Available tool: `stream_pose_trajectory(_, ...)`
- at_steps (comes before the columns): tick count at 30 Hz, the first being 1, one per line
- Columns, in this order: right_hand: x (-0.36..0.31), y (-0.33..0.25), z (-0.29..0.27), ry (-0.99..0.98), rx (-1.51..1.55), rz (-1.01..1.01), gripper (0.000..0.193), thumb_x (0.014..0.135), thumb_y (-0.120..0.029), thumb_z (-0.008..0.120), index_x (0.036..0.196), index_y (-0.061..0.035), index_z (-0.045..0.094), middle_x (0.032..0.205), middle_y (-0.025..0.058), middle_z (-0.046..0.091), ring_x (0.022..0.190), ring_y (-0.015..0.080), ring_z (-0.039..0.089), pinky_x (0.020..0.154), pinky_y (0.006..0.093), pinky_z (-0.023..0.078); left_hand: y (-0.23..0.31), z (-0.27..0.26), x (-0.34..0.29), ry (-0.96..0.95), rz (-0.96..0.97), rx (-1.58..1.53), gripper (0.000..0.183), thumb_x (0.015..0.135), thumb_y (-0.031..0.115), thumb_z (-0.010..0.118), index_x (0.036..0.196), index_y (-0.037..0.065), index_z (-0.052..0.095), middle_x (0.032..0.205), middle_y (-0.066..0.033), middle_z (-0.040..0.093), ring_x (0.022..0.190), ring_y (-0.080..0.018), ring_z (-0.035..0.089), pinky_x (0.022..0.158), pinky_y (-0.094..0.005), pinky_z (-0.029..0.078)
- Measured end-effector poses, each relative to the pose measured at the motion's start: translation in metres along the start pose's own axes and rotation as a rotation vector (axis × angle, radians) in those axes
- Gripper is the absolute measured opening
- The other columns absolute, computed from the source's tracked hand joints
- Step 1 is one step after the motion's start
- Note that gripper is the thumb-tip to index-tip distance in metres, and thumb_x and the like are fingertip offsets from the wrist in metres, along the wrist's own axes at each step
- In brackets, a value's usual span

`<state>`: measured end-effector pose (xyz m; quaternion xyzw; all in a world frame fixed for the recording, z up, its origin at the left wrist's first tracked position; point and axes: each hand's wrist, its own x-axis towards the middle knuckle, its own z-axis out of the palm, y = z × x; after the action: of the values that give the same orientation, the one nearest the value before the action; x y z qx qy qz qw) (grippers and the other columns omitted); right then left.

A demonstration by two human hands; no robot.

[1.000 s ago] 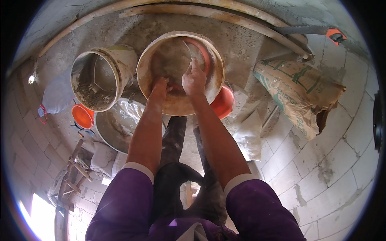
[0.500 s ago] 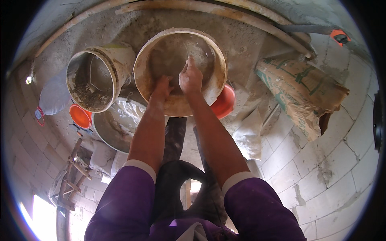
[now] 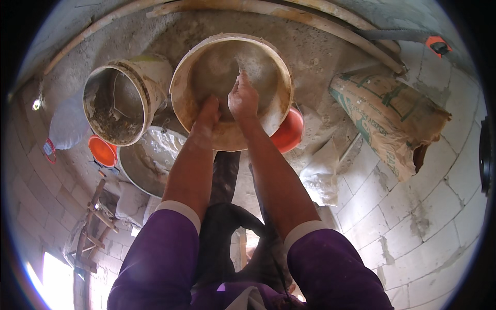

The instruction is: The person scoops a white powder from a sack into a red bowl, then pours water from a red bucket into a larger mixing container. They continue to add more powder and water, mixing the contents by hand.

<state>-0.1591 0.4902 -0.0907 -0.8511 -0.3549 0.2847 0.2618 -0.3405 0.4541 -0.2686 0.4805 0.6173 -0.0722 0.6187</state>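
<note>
Both of my hands are inside a round, pale, mud-stained bucket (image 3: pixel 182 111) holding grey, wet-looking material (image 3: pixel 217 67). My right hand (image 3: pixel 243 99) is closed near the middle, with a thin pale sliver showing at its fingertips; what it grips I cannot make out. Close to the bucket's near left inner wall is my left hand (image 3: pixel 209 111), its fingers pointing down and mostly hidden.
At left, a dirty bucket (image 3: pixel 147 98) lies tilted beside a clear water bottle (image 3: pixel 70 124), an orange container (image 3: pixel 103 151) and a wide grey basin (image 3: pixel 137 168). A red bowl (image 3: pixel 289 132) and a torn paper sack (image 3: pixel 392 113) are at right; poles (image 3: pixel 289 15) lie beyond.
My left hand's fingers have turned downward and the thumb shows less. My right hand has shifted slightly left within the bucket.
</note>
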Motion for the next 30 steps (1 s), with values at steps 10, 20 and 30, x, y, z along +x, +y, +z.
stream_pose_trajectory(10,0.010,-0.006,0.004,-0.063,-0.048,-0.024,0.034,0.094,-0.019,0.044,0.121,0.0007,0.049,0.061,0.0222,0.059,0.058,0.0406,0.060,0.054,0.0485,0.047,0.037,0.005,-0.002,-0.218,-0.201,-0.812,0.034,0.095,0.028,0.041,0.122,0.012,0.053,0.117,-0.0069,0.057,0.110,-0.0190,0.051,0.091,-0.0412,0.041)
stream_pose_trajectory(20,0.000,-0.023,-0.033,-0.133,-0.171,0.006,0.053,0.092,-0.030,0.050,0.130,0.0055,0.040,0.089,0.0243,0.064,0.085,0.0359,0.063,0.073,0.0438,0.049,0.083,-0.009,-0.026,-0.382,0.041,-0.668,0.039,0.095,0.033,0.047,0.125,0.008,0.049,0.118,-0.0071,0.058,0.103,-0.0224,0.058,0.085,-0.0369,0.051)
stream_pose_trajectory(30,-0.194,0.100,-0.230,-0.243,0.027,0.332,0.055,0.090,-0.034,0.056,0.129,0.0026,0.044,0.116,0.0212,0.057,0.108,0.0334,0.055,0.093,0.0381,0.043,0.186,-0.038,-0.117,-0.020,-0.284,-0.174,0.041,0.087,0.013,0.049,0.127,0.005,0.043,0.114,-0.0100,0.053,0.090,-0.0261,0.058,0.066,-0.0391,0.055)
